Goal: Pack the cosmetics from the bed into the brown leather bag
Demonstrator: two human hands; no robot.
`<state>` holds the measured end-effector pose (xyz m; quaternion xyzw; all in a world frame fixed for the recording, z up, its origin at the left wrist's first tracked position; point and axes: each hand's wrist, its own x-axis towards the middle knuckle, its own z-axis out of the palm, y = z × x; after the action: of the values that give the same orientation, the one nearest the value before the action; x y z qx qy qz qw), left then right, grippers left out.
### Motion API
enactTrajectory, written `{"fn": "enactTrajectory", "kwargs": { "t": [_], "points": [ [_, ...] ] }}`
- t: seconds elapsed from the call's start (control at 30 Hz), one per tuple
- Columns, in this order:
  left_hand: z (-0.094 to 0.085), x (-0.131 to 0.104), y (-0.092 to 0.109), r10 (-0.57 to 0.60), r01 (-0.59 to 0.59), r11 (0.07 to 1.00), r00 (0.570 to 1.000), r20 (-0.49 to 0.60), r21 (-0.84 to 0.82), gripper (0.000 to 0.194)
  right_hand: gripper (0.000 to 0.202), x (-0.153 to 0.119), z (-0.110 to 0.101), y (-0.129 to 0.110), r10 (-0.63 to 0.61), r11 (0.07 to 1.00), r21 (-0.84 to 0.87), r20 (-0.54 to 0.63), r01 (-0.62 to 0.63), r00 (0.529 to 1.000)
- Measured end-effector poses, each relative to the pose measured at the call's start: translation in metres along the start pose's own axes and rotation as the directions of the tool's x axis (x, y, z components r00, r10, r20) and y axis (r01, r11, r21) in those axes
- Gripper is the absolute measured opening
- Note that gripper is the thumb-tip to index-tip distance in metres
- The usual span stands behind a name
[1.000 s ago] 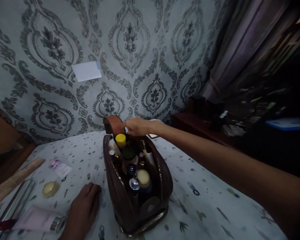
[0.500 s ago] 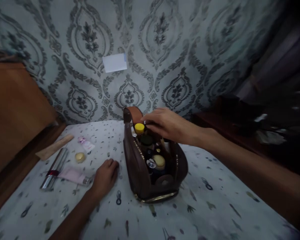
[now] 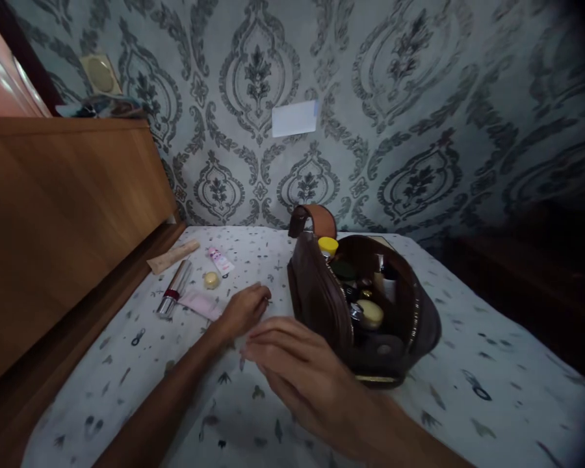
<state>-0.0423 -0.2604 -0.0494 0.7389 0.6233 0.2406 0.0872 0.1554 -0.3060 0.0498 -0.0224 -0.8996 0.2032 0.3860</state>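
My left hand [image 3: 246, 309] rests on the patterned sheet, left of the bag, its fingers curled in with nothing visible in them. In front of it is my right hand [image 3: 297, 370], fingers bent and pressed together; whatever its fingertips may hold is too small or hidden to name. An open brown toiletry bag [image 3: 316, 299] stands to the right of both hands. Inside it are a yellow-capped container [image 3: 328, 246], a round cream-coloured lid [image 3: 370, 314] and a small bottle with a white lower part [image 3: 389, 286]. The pink tube [image 3: 199, 303] lies just beyond my left wrist.
On the left of the sheet [image 3: 268, 416] lie a silver cylinder with a red band [image 3: 174, 289], a small yellowish round pot [image 3: 211, 280], a small white-and-pink tube [image 3: 221, 261] and a beige tube [image 3: 173, 256]. A wooden cabinet [image 3: 78, 195] borders the left side; patterned wallpaper covers the back wall.
My right hand has come out from over the bag toward me and left, near my left hand. The camera view has turned left, so the bag appears farther right.
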Motion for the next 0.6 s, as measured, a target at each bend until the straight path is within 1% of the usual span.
{"fn": "enactTrajectory", "kwargs": {
  "t": [0.07,0.13,0.2,0.27,0.3,0.37,0.47,0.53,0.6],
  "points": [
    [-0.015,0.004,-0.014,-0.043,0.043,0.998,0.999,-0.020,0.039,0.020,0.031,-0.006,0.027,0.004,0.109,0.986,0.134,-0.064,-0.100,0.992],
    [-0.031,0.005,-0.032,-0.113,0.120,0.988,0.991,-0.074,0.092,0.019,0.026,-0.007,0.050,0.013,0.268,0.941,0.244,-0.111,-0.235,0.957],
    [-0.046,0.002,-0.051,-0.188,0.208,0.969,0.972,-0.142,0.136,0.018,0.021,-0.006,0.069,0.025,0.462,0.839,0.350,-0.050,-0.418,0.885],
    [-0.056,-0.004,-0.068,-0.256,0.289,0.945,0.946,-0.198,0.155,0.016,0.020,-0.005,0.085,0.039,0.602,0.702,0.471,0.009,-0.535,0.798],
    [-0.059,-0.007,-0.076,-0.287,0.324,0.934,0.933,-0.218,0.154,0.016,0.021,-0.005,0.093,0.047,0.645,0.644,0.526,0.017,-0.556,0.764],
    [-0.062,-0.013,-0.089,-0.338,0.376,0.917,0.910,-0.238,0.134,0.022,0.021,-0.008,0.105,0.060,0.717,0.554,0.603,0.006,-0.574,0.697],
    [-0.060,-0.018,-0.100,-0.381,0.406,0.910,0.897,-0.225,0.077,0.033,0.019,-0.017,0.118,0.072,0.791,0.481,0.654,-0.038,-0.584,0.610],
    [-0.057,-0.019,-0.103,-0.391,0.406,0.913,0.897,-0.207,0.033,0.033,0.018,-0.024,0.122,0.075,0.808,0.460,0.671,-0.045,-0.581,0.587],
    [-0.055,-0.018,-0.105,-0.392,0.396,0.918,0.900,-0.192,-0.015,0.030,0.019,-0.030,0.123,0.075,0.809,0.449,0.682,-0.036,-0.578,0.587]
  ]
}}
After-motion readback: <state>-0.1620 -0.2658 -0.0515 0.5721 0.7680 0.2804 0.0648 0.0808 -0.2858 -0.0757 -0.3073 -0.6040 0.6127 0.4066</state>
